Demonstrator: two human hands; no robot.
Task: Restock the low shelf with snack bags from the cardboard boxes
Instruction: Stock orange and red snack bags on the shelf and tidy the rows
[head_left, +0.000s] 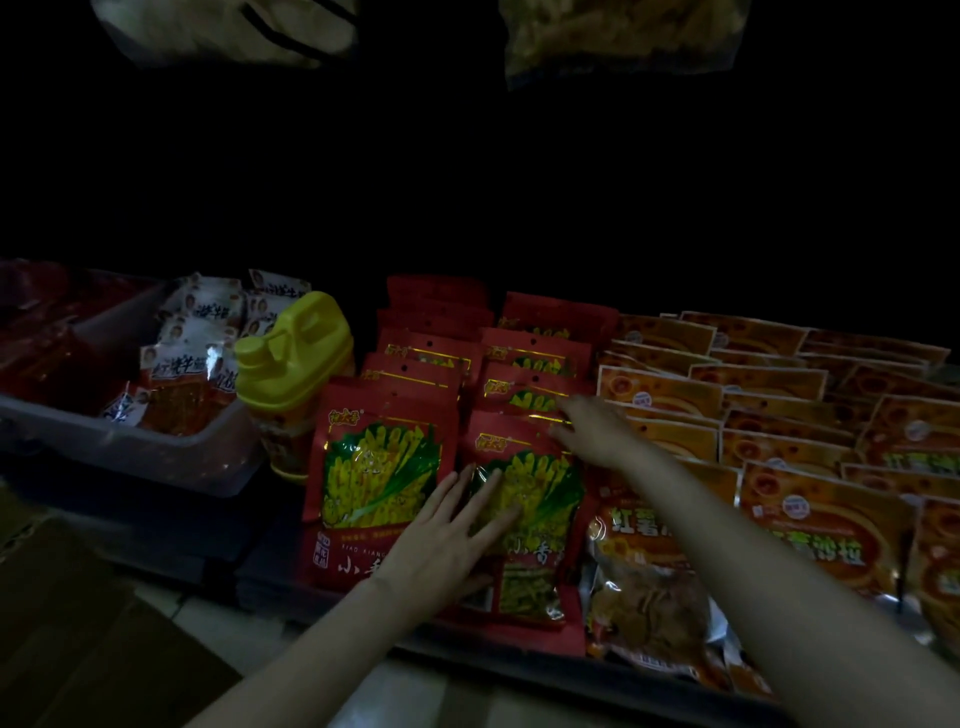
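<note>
Your left hand (451, 535) lies flat with its fingers straight and spread, pressing on the front red snack bag (524, 519) of the right-hand red row, the palm overlapping the edge of the neighbouring front red bag (376, 483) to its left. Your right hand (592, 431) reaches further in, fingers extended and relaxed, its fingertips touching the top edge of that same front bag and the bag behind it; it grasps nothing.

Both bags stand at the head of two rows of identical red bags with green and yellow pictures, overlapped like shingles and running back into the dark of the low shelf (519, 660). Just to the right of them, under your right forearm, lies an orange bag with a clear window (644, 587) showing fried pieces, and beyond it several rows of orange snack bags (810, 415) fill the right part of the shelf, also overlapped.

To the left of the red rows stands a yellow jug-shaped container (293, 364), touching the rear bags of the left row. Beside it sits a grey bin (156, 447) holding small white-and-red packets (197, 338). At the lower left corner a cardboard box (78, 623) shows dimly. Above, two pale bags (623, 36) hang at the top edge of view; the rest is too dark to tell.
</note>
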